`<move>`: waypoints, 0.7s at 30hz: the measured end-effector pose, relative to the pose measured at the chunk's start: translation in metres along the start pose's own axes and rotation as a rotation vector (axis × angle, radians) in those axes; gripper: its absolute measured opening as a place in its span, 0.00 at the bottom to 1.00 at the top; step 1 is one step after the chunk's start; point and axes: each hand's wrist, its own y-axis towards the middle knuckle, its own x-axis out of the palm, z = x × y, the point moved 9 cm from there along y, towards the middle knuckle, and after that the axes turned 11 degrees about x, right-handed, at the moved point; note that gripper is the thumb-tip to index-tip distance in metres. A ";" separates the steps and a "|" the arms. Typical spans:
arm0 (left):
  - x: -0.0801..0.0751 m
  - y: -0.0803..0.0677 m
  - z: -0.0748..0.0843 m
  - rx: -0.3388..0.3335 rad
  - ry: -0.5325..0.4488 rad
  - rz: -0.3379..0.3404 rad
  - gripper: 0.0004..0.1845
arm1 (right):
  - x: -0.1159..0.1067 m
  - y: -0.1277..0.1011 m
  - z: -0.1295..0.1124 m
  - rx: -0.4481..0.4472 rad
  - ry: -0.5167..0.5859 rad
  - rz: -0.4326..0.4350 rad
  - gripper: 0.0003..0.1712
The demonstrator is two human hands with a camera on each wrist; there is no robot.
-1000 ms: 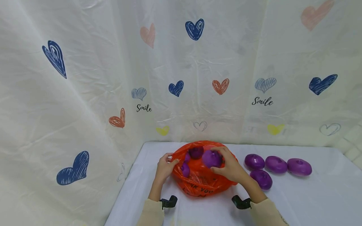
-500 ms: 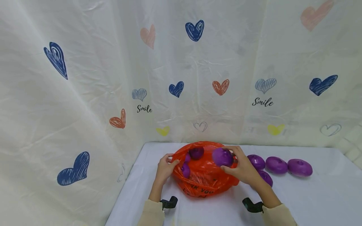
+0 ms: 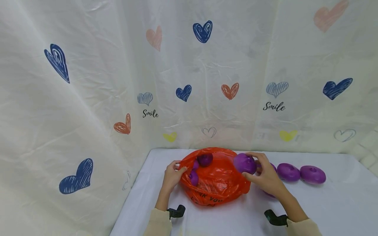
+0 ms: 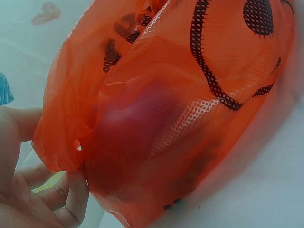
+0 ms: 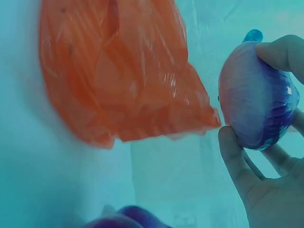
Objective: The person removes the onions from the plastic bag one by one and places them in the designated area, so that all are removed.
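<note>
Purple onion (image 3: 244, 163) sits in the right hand (image 3: 267, 178), gripped at the bag's (image 3: 215, 180) two o'clock edge, long axis level. The left hand (image 3: 172, 174) pinches the bag's nine o'clock rim. Left wrist view: fingers (image 4: 71, 199) clasp orange plastic (image 4: 161, 109). Right wrist view: thumb (image 5: 237, 161) below, fingertip above the onion (image 5: 256, 104).
</note>
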 end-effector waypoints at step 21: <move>0.000 0.000 0.001 -0.002 -0.006 -0.004 0.23 | -0.048 -0.018 0.043 0.079 -0.056 0.063 0.45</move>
